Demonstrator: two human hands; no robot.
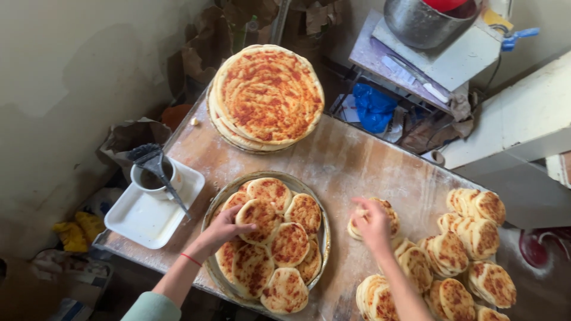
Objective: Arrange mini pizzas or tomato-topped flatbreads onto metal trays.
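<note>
Fingers of the left hand (223,229) were bent and lay on 1 small round flatbread (257,221) at the left side of the metal tray (324,235), with the thumb near its edge; they touched the bread but I could not tell if they really pinched it. The right hand (373,224) was over a short stack of small flatbreads (389,215) on the floured wooden table (345,160), just to the right of the tray. Its fingers were curled together on the top piece, it seemed closed on it.

About 9 breads lay on the tray, overlapping each other. To do this step well, I think the bread should be taken by its rim and lifted flat, so that the red-brown topping was not rubbed and the neighbours under it did not slide. The stack under the right hand should be kept straight.

More stacked flatbreads (470,255) stood at the right, well apart from the tray. A pile of large flatbreads (266,95) was at the far side, and a white cup with a brush (153,172) stood on a white square dish (143,220) at the left.
</note>
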